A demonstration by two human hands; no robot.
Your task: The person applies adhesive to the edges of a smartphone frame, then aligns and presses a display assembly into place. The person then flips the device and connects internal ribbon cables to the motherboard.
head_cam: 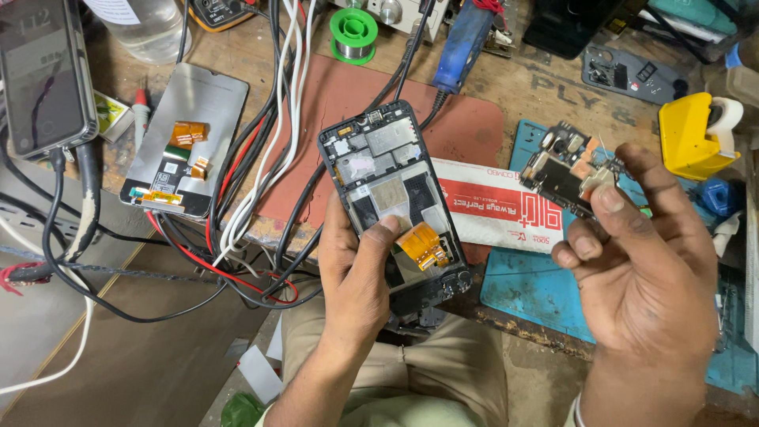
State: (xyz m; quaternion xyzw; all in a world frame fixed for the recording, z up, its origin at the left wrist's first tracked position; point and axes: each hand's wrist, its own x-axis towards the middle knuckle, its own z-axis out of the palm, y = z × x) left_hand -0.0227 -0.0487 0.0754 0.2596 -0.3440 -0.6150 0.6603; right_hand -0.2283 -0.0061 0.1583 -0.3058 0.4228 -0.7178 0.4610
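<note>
**Opened phone in your left hand, circuit board in your right**

Your left hand (356, 273) grips the opened phone (393, 202) from its left edge, back cover off, with your thumb laid across the lower middle, just beside the orange flex cable (425, 245). The phone is held above the front edge of the surface (545, 87), over your lap, its top end pointing away from you and slightly left.

Your right hand (644, 265) holds the small circuit board (568, 170) up, pinched between thumb and forefinger at its right end; the remaining fingers (573, 253) curl in loosely below. The board sits in the air over the blue mat (522, 289), well apart from the phone.

Between your two hands a white and red packet (494, 209) lies partly on the reddish mat (348, 95). Further left, a detached display panel (186, 142) lies face down with orange flex strips on it, next to a tangle of black, white and red wires (261, 166). A yellow tape dispenser (696, 134) stands at the far right, and a green spool of solder (353, 35) stands near the back edge.
</note>
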